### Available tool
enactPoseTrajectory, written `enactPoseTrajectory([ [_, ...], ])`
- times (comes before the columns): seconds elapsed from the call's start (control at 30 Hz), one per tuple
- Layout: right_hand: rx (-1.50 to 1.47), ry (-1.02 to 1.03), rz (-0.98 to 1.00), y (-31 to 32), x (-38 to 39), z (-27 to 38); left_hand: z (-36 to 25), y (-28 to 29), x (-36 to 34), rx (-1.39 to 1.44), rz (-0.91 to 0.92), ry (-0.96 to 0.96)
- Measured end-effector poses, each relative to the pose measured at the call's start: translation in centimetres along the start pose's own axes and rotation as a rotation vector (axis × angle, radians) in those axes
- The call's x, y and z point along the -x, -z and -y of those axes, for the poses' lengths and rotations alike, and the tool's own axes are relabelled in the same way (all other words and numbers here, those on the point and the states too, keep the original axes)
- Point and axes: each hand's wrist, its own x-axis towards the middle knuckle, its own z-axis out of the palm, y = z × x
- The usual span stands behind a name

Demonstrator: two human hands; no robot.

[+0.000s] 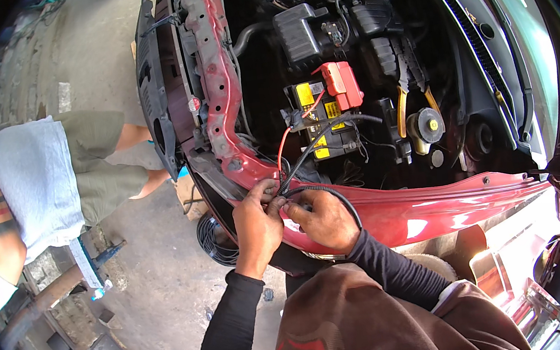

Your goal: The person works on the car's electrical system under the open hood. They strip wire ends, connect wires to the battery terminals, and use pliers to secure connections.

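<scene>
Both my hands meet over the red fender edge (395, 199) of a car with its engine bay exposed. My left hand (259, 223) pinches the black corrugated cable sleeve (302, 157) near its lower end. Close against it, my right hand (324, 218) is closed on the same black sleeving, a loop of which curves over its back. A red wire (281, 148) runs from the fingers up to the car battery (319, 124), which has yellow labels and a red terminal cover (342, 85). My fingertips hide the exact point they grip.
Pliers with orange handles (402, 112) lie in the engine bay beside a round reservoir cap (426, 127). Another person in a grey shirt (36, 180) stands at the left, near the front bumper. Coiled black cable (217, 242) rests on the concrete floor (159, 274).
</scene>
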Motion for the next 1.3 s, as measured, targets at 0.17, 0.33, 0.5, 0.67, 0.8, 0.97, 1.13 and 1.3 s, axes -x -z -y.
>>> enactPoseTrajectory([
  [0.17, 0.324, 0.295, -0.146, 1.2, -0.7, 2.7, -0.8, 0.1, 1.0, -0.047, -0.015, -0.166],
  [0.33, 0.465, 0.424, -0.085, 0.9, -5.1, 4.8, -1.0, 0.2, 1.0, -0.079, 0.035, -0.044],
  [0.5, 0.044, 0.328, 0.283, 2.4, -7.3, 4.4, 0.5, -0.1, -0.1, 0.104, -0.089, 0.101],
  [0.67, 0.36, 0.71, 0.164, 3.1, -6.3, 1.8, 2.5, -0.1, -0.8, 0.135, -0.13, 0.255],
  [0.8, 0.616, 0.844, 0.2, 2.4, -6.7, 0.0, 3.2, -0.5, -0.9, 0.15, -0.158, 0.271],
  [0.97, 0.607, 1.003, 0.239, 2.4, -8.0, -0.7, 2.2, -0.5, -1.2, 0.043, -0.337, 0.138],
  [1.13, 0.526, 0.976, 0.234, 2.5, -8.6, -1.4, -0.1, 0.4, -1.3, -0.151, -0.169, -0.02],
  [1.3, 0.419, 0.876, 0.294, 2.5, -9.9, -1.7, -0.8, 1.1, -1.2, -0.263, -0.085, -0.258],
])
